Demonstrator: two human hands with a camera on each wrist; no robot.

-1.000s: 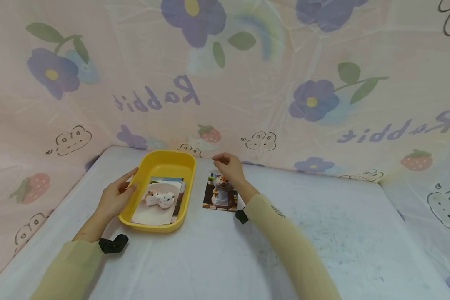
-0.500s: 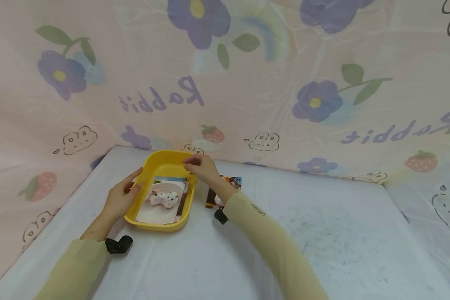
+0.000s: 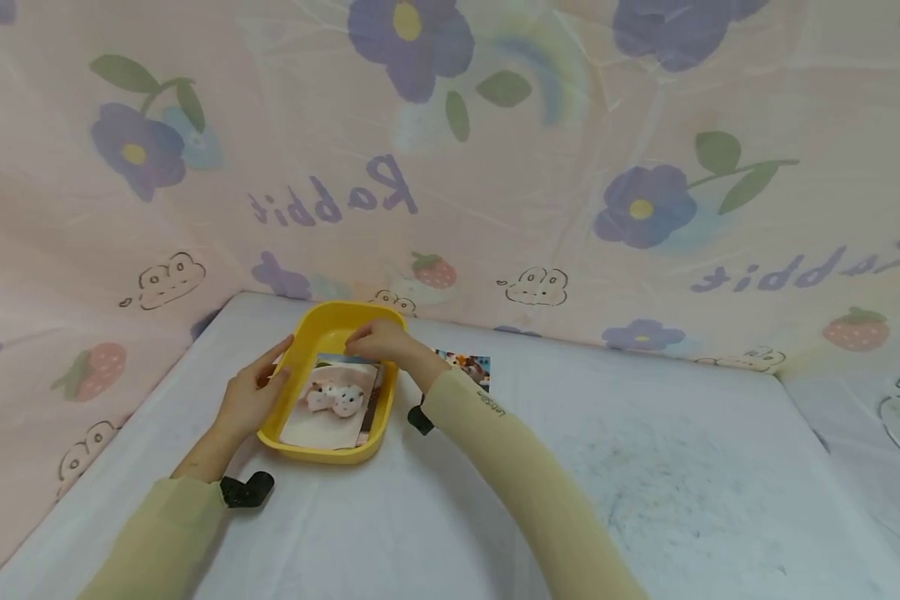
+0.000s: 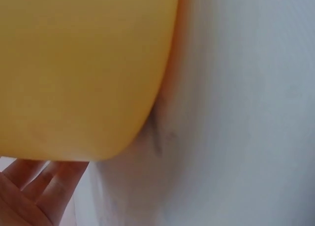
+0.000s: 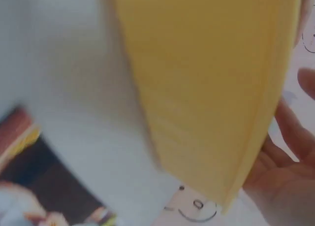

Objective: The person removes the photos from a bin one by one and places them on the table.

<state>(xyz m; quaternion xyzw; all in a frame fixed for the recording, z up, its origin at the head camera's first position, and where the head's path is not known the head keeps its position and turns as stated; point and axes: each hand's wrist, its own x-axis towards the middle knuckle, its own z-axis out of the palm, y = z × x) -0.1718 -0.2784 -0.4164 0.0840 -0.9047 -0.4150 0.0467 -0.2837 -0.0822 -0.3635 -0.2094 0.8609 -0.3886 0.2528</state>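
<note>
Head view: right hand point(image 3: 378, 342) hides its fingers over the tray point(image 3: 300, 442); grip unclear.

Counting the things lying on the white table

One yellow plastic oblong tray point(image 3: 309, 452) is sitting there, at least two printed picture cards point(image 3: 328, 404) stacking inside it, one more glossy card point(image 3: 468, 365) lying outside, and two hands are working.

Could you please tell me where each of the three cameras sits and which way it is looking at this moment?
Head: worn high, looks forward and down at the yellow tray on the table; both sleeves, left hand and right hand show.
Left wrist: low beside the tray's outer wall; fingers show.
Right wrist: low by the tray wall and a photo; palm shows.
All share the tray.
</note>
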